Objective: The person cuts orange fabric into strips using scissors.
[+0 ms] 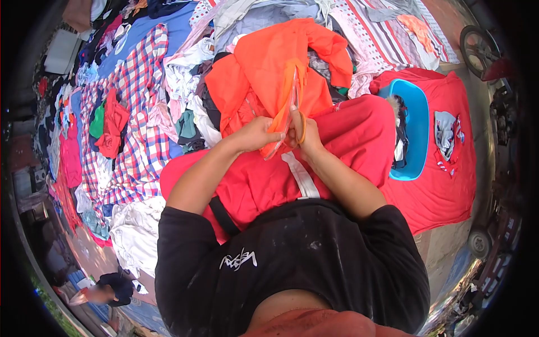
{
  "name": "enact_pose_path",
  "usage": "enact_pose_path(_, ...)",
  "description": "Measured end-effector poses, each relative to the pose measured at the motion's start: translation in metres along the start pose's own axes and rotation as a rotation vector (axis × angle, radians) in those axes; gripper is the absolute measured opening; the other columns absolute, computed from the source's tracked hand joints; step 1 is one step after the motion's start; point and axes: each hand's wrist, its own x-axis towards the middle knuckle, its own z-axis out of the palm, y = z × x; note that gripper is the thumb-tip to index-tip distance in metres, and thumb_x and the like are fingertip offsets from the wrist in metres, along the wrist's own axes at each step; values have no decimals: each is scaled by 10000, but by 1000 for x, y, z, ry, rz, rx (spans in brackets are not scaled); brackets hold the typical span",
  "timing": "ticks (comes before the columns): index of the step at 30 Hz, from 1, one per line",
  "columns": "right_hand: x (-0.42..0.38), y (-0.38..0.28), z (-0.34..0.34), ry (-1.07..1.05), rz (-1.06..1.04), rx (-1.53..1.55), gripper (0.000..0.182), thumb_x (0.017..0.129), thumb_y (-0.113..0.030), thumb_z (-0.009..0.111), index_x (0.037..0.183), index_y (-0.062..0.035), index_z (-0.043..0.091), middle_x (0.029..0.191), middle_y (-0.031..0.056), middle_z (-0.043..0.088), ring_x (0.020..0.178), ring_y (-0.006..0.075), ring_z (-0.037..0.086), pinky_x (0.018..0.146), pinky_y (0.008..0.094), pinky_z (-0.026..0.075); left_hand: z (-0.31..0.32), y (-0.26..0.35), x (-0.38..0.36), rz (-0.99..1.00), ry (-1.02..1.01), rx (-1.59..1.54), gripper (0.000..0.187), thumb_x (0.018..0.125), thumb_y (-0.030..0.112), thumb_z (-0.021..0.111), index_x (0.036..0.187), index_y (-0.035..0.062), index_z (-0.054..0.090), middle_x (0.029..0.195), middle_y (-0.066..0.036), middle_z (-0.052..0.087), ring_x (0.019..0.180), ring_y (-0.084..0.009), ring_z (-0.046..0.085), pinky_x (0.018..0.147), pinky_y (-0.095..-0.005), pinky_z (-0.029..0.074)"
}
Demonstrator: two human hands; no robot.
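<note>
An orange jacket is spread over my lap and the pile in front of me, its zipper edge pulled up toward my hands. My left hand is closed on the zipper strip of the jacket. Closed around scissors with an orange handle loop, my right hand is at the same zipper edge, close beside the left. The blades are mostly hidden by cloth and fingers. Red fabric covers my legs beneath the jacket, with a white strip lying across it.
To the right, a blue tub holding dark and white cloth stands on a red sheet, beside a small grey garment. Heaped clothes and a checked cloth spread out on the left. Another person is at lower left.
</note>
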Motion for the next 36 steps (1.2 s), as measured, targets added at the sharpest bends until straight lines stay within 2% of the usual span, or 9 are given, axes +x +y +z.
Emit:
enact_pose_path(8, 13, -7, -6, 41, -1, 66, 535, 918, -607, 646, 713, -125, 536, 571, -13, 461, 416, 115, 437, 379, 262, 328, -1, -3, -4, -159, -147, 137, 227, 973, 212, 679, 1024, -9, 678, 882, 13, 657, 810, -55, 566, 745, -281, 483)
enact_pose_path(10, 11, -8, -6, 68, -32, 54, 536, 911, -611, 653, 711, -129, 529, 573, -16, 457, 416, 111, 433, 380, 259, 327, -4, 22, -12, -214, -148, 237, 225, 974, 218, 679, 1007, -5, 676, 854, 24, 642, 794, -48, 550, 726, -279, 474)
enact_pose_path(13, 7, -14, -5, 98, -42, 13, 538, 905, -615, 659, 714, -129, 533, 577, -19, 461, 419, 104, 427, 385, 257, 330, -5, -9, -6, -123, -158, 220, 225, 974, 218, 677, 966, -7, 666, 799, 33, 622, 741, -50, 535, 668, -285, 458)
enact_pose_path(16, 15, -14, -10, 53, -62, 85, 527, 903, -597, 675, 718, -123, 540, 569, -23, 450, 423, 93, 416, 386, 255, 320, -5, -4, -14, -106, -222, 214, 236, 964, 214, 680, 876, -2, 648, 714, 18, 584, 669, -61, 508, 610, -305, 436)
enact_pose_path(22, 22, -12, -14, 90, -49, 36, 521, 910, -566, 685, 680, -129, 519, 551, -37, 430, 419, 79, 395, 385, 253, 295, -9, 0, -15, -93, -297, 545, 309, 928, 232, 708, 747, 4, 605, 631, -48, 535, 612, -101, 506, 574, -337, 423)
enact_pose_path(25, 19, -15, -18, 68, -55, -23, 532, 909, -566, 686, 653, -134, 510, 552, -38, 433, 426, 80, 399, 394, 253, 310, -9, -9, -15, -108, -290, 568, 331, 917, 246, 719, 742, -3, 589, 628, -57, 539, 602, -121, 506, 567, -349, 418)
enact_pose_path(28, 24, -13, -18, 79, -111, -27, 524, 904, -602, 667, 701, -142, 519, 588, -34, 448, 425, 96, 400, 393, 254, 319, -6, -10, -18, -155, -325, 532, 338, 913, 249, 721, 748, -14, 587, 634, -97, 542, 596, -149, 508, 571, -362, 419)
enact_pose_path(31, 26, -14, -18, 107, -119, -32, 528, 908, -602, 661, 706, -134, 523, 591, -29, 455, 424, 92, 399, 389, 249, 331, 3, -1, -19, -101, -352, 672, 358, 878, 291, 742, 813, -29, 595, 690, -169, 556, 641, -236, 566, 614, -409, 450)
enact_pose_path(36, 17, -21, -18, 138, -183, 56, 523, 917, -582, 667, 693, -129, 533, 575, -44, 446, 445, 68, 406, 408, 236, 339, 0, -13, -15, -126, -347, 633, 392, 881, 309, 744, 793, -39, 586, 702, -189, 569, 640, -272, 573, 618, -423, 450)
